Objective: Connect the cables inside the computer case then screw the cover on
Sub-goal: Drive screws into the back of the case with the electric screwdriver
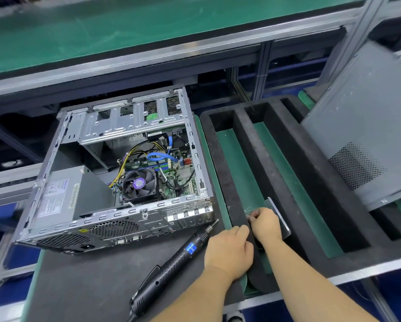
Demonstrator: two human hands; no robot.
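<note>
The computer case (116,219) lies open on its side at the left. Inside it I see the fan (139,184), the power supply (60,196), yellow wires (134,149) and a blue cable (162,156). The grey cover panel (366,126) leans at the right, off the case. A black electric screwdriver (171,268) lies on the dark mat in front of the case. My left hand (229,249) rests knuckles up on the black foam, fingers curled. My right hand (265,223) pinches its fingertips beside a small clear tray (281,217). Whatever it pinches is too small to make out.
A black foam insert (252,159) with long slots over green lining fills the bench right of the case. A green conveyor (125,31) with an aluminium rail runs across the back. The dark mat (90,287) lies under the case and screwdriver.
</note>
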